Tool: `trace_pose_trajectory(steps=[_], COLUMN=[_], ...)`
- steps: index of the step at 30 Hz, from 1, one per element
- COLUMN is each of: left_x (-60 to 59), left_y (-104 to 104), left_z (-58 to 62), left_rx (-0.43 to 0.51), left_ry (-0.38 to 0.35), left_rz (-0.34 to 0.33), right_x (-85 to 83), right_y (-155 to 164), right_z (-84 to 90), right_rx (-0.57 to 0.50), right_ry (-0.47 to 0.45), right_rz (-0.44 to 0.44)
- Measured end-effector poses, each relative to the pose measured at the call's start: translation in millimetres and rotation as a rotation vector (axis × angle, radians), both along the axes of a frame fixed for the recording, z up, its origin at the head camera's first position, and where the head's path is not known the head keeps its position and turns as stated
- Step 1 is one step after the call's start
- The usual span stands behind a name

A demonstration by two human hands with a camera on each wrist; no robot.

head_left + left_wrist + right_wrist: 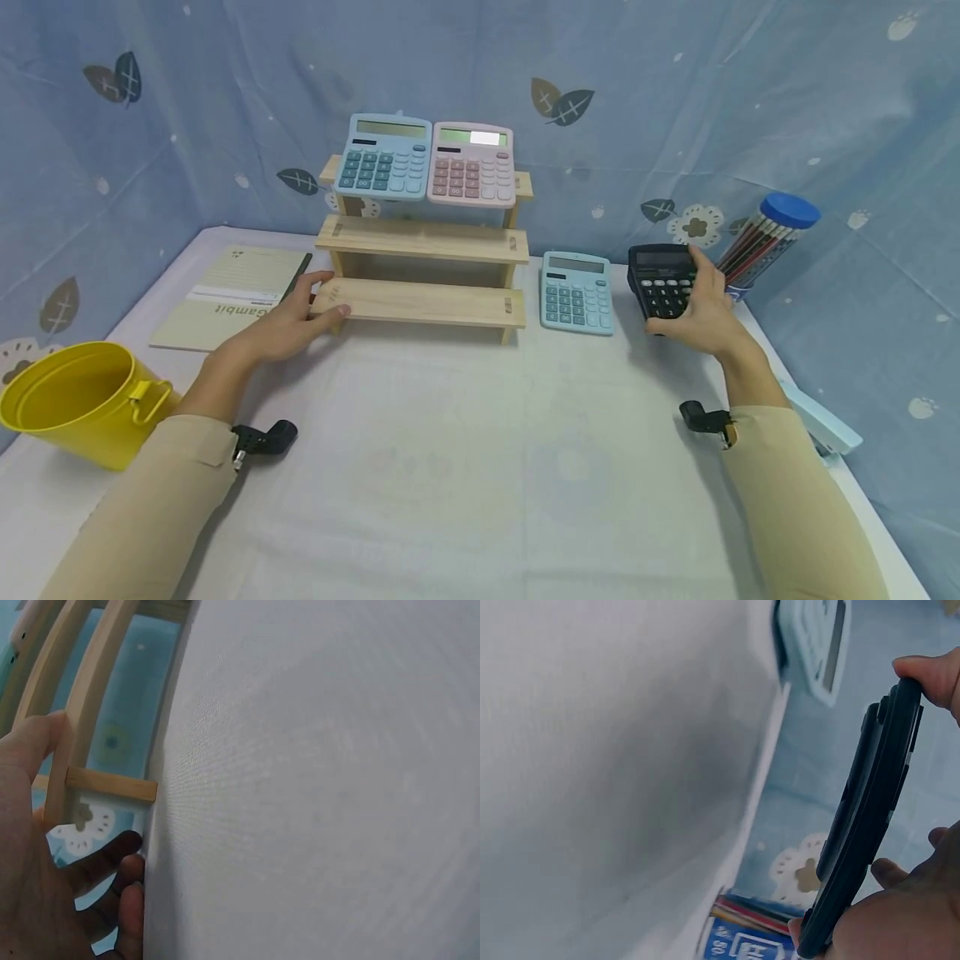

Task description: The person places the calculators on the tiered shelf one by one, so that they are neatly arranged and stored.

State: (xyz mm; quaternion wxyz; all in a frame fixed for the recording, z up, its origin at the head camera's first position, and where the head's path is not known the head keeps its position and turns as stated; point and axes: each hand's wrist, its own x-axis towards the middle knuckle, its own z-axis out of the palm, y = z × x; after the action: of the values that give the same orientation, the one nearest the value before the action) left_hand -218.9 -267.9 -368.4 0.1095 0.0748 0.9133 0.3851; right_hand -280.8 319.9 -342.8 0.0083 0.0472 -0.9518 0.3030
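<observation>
A three-step wooden rack (423,250) stands at the back of the white table (465,467). A blue calculator (384,158) and a pink calculator (472,164) lean on its top step. My left hand (288,321) grips the left end of the lowest step (79,750), thumb on top. My right hand (701,312) holds a black calculator (662,279), tilted up off the table; in the right wrist view the black calculator (862,817) shows edge-on between thumb and fingers. A second blue calculator (576,292) lies flat between the rack and the black one.
A yellow bucket (78,400) lies on its side at the left edge. A notebook (232,296) lies behind my left hand. A blue-lidded tube of pencils (765,242) stands at the back right, a pale blue stapler (821,425) at the right edge. Blue cloth walls surround the table.
</observation>
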Motion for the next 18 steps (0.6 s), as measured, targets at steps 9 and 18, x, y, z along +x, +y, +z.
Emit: trace_pose_trajectory(steps=[9, 18], left_x=[-1.9, -3.0], left_y=[2, 4], left_z=[-1.6, -2.6], left_rx=[-0.011, 0.003], left_ry=[0.008, -0.001], left_rz=[0.0, -0.01], right_x=[21.5, 36.7], right_y=[-11, -30], right_z=[10.5, 22.8], right_rx=[-0.102, -0.21], right_ry=[0.034, 0.013], right_rz=[0.09, 0.197])
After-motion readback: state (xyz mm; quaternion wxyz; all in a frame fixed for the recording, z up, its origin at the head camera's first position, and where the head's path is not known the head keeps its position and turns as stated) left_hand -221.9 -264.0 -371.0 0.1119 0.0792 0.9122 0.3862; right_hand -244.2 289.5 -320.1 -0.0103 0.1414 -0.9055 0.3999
